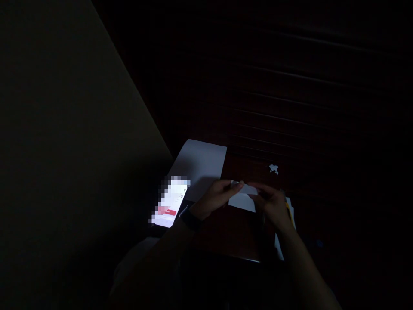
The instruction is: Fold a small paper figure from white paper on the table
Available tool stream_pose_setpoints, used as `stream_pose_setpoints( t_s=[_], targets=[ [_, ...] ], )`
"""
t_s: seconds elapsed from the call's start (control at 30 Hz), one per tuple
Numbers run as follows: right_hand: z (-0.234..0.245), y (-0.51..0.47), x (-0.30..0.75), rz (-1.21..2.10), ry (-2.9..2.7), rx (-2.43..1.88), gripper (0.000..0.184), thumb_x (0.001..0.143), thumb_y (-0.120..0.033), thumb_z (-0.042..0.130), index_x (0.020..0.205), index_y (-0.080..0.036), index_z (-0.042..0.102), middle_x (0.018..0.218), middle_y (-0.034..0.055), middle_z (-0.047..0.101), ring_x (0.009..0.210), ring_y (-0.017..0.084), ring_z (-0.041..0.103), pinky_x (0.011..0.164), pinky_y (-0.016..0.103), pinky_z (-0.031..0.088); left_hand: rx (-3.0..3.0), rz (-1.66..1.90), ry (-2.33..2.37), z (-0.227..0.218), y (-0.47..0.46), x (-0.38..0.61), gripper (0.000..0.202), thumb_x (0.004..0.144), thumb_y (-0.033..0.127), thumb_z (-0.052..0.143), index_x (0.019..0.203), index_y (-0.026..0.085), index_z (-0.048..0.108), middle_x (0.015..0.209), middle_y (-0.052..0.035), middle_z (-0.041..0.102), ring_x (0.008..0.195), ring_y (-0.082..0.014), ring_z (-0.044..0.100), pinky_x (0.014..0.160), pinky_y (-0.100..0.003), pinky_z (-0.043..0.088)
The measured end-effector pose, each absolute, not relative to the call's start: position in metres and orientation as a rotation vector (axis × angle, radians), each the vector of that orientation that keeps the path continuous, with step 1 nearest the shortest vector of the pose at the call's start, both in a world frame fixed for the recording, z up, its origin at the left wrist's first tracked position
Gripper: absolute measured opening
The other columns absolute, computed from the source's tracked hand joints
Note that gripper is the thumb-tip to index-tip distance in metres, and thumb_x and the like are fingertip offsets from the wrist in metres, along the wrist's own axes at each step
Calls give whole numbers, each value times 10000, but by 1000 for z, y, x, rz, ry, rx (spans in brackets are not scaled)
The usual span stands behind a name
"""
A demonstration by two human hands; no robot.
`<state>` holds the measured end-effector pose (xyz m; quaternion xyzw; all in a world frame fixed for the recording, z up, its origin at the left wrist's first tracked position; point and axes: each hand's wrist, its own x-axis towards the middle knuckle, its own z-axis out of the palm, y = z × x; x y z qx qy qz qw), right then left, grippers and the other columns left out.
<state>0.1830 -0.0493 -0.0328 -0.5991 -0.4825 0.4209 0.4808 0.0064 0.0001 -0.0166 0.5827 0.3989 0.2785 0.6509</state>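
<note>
1. A dark wristband (190, 219) sits on the left forearm, just right of the lit phone (170, 202), which lies on the dark red tabletop (232, 232).
2. Well right of the phone, the right hand (272, 204) has its fingers curled together; they seem to pinch the right end of a small white paper (242, 201), though the gloom makes this hard to confirm.
3. A thin yellow thing (289, 212), perhaps a pencil, shows past the right hand, on its far side from the phone.
4. The left hand (216, 196), just right of the phone, pinches the paper's left end between thumb and fingertips.
5. The paper is held between both hands, right of the phone and low over the tabletop.
6. A white sheet (201, 165) lies flat just behind the phone.
7. A crumpled white scrap (273, 168) lies far right of the phone, beyond the hands.
</note>
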Motion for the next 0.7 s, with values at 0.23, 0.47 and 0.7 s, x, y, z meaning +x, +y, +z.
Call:
stream_pose_setpoints(
  t_s=[0.23, 0.47, 0.7],
  targets=[
    [-24, -50, 182, 1049, -946, -1574, 269, 665, -408, 684, 593, -157, 623, 522, -10, 594, 464, 126, 512, 430, 226, 371, 1218, 622, 666, -28, 0, 7, 335, 709, 253, 656, 1011, 134, 573, 976, -85, 641, 854, -182, 605, 743, -312, 465],
    [-29, -51, 179, 1298, -665, -1362, 258, 639, -393, 712, 571, -176, 589, 557, 4, 616, 492, 149, 547, 497, 267, 432, 1236, 658, 813, -35, 2, 5, 216, 693, 286, 672, 833, 128, 628, 812, -55, 671, 699, -150, 623, 655, -282, 481],
    [-34, -47, 179, 1322, -562, -1237, 184, 663, -347, 705, 712, -191, 620, 619, -11, 623, 523, 133, 564, 517, 257, 452, 1197, 734, 795, -30, 0, 8, 255, 700, 262, 665, 916, 136, 612, 865, -67, 673, 746, -166, 633, 668, -284, 486]
  ],
)
